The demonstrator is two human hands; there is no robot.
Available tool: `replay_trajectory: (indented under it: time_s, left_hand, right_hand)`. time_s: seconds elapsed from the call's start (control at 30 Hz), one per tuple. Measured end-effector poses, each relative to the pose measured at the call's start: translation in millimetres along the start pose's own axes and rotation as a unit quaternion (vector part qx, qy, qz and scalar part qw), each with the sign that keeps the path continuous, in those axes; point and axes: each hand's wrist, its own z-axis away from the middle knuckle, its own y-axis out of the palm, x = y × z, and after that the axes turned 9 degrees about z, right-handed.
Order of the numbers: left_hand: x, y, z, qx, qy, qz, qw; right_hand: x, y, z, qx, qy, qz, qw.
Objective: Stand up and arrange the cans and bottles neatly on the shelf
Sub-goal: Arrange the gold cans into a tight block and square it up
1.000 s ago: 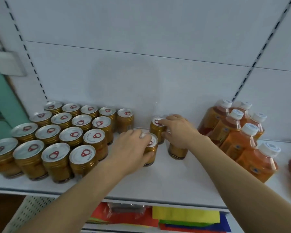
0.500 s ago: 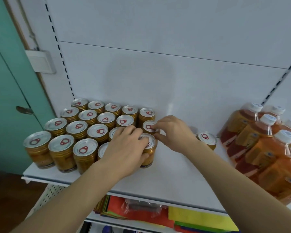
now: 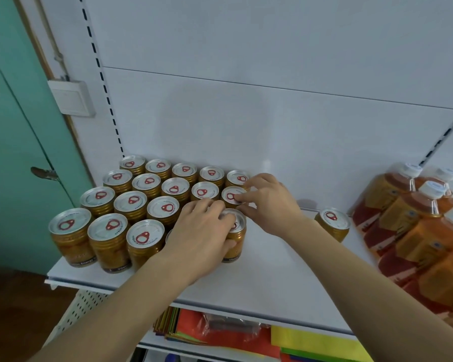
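A: Okay, cans first. Block of gold cans (image 3: 139, 202) standing upright on the white shelf (image 3: 272, 273), left half, silver lids with red ring pulls, all sealed, rows touching each other.

B: Hands?

A: Left hand (image 3: 202, 231) wraps the front can (image 3: 234, 236) at the block's right front corner, fingers curled over its lid, thumb against its side. Right hand (image 3: 268, 202) pinches the rim of the can behind (image 3: 232, 197), fingertips on the lid, thumb lower at the side.

B: Anything loose?

A: One lone can (image 3: 334, 226) upright, well apart from the block, near the bottles (image 3: 413, 231). Those are orange drink bottles with white caps, packed together at the right, leaning in this wide view; can't tell if they're truly tilted.

B: Room to move?

A: Bare shelf strip between the held cans and the lone can, and along the front edge. Left cans sit close to the front lip.

B: Surroundings?

A: White back panel (image 3: 272, 113) with slotted uprights, teal door (image 3: 16, 152) at left, wall switch (image 3: 72, 99), coloured paper packs (image 3: 311, 340) on the shelf below.
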Motion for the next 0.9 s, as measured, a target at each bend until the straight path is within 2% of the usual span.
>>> replay_trajectory:
  time_s: [0.13,0.3,0.6,0.73,0.9]
  left_hand:
    - [-1.4,0.6,-1.8,0.008,0.002,-0.008,1.000]
    - [0.3,-1.4,-6.0,0.015,0.006,-0.006,1.000]
    - [5.8,-1.7,-10.1,0.047,-0.004,0.022,0.999]
    - [6.5,-5.7,-11.9,0.056,-0.022,0.023,0.998]
    - [9.1,-13.6,-6.0,0.057,-0.038,0.032,0.997]
  right_hand:
    - [-4.7,-3.3,10.0,-0.013,-0.003,0.011,1.000]
    - [-41.7,-9.9,47.8,-0.043,0.076,0.045,0.995]
    - [-72.0,-31.3,116.7,0.033,0.176,0.164,0.970]
    - [-66.8,-32.2,127.7,0.072,0.229,0.166,0.957]
    - [-65.9,-14.7,138.5,0.026,0.217,0.139,0.966]
